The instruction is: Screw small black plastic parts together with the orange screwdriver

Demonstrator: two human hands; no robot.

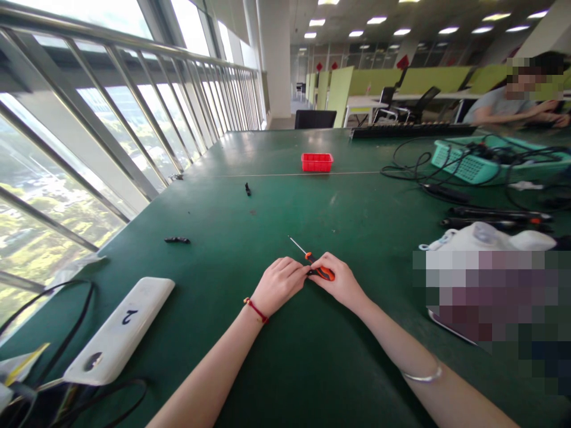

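A screwdriver (pixel 322 273) with an orange and black handle is in my right hand (pixel 342 282), the fingers closed round the handle. Its thin metal shaft points away and to the left, over the table. My left hand (pixel 282 280), with a red bracelet at the wrist, is closed, fingertips pressed together right beside the handle. Something dark shows at those fingertips, but I cannot tell whether it is a separate small part. Farther off lie a small black piece (pixel 177 240) to the left and another small black piece (pixel 248 189) nearer the back.
A red bin (pixel 317 162) stands farther back on the green table (pixel 276 214). Left is a white power bank (pixel 120 333) marked 2, with cables. Right are a turquoise basket (pixel 464 160) of cables, black rods (pixel 495 219) and a white bag (pixel 482 238). A person (pixel 504 107) sits beyond.
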